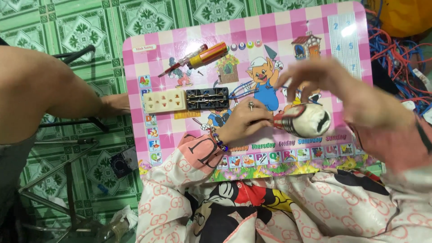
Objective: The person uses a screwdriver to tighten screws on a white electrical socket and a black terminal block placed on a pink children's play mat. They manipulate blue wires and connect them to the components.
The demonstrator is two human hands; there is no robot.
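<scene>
My left hand (245, 120), with a ring and a bead bracelet, pinches the striped red-and-white end of a round white object with black patches (308, 119), held just above the pink checkered board (274, 33). My right hand (324, 83) is blurred, fingers spread, hovering over the top of that object; whether it touches it I cannot tell. A cream socket cover plate (164, 100) and a black socket insert with metal strips (207, 98) lie side by side on the board left of my left hand. A red-and-yellow screwdriver (198, 57) lies farther up.
Another person's bare arm (49, 92) reaches in from the left, its hand at the board's left edge. A tangle of blue and red wires (396, 54) lies at the right. A folding metal frame (67, 148) stands on the green tiled floor.
</scene>
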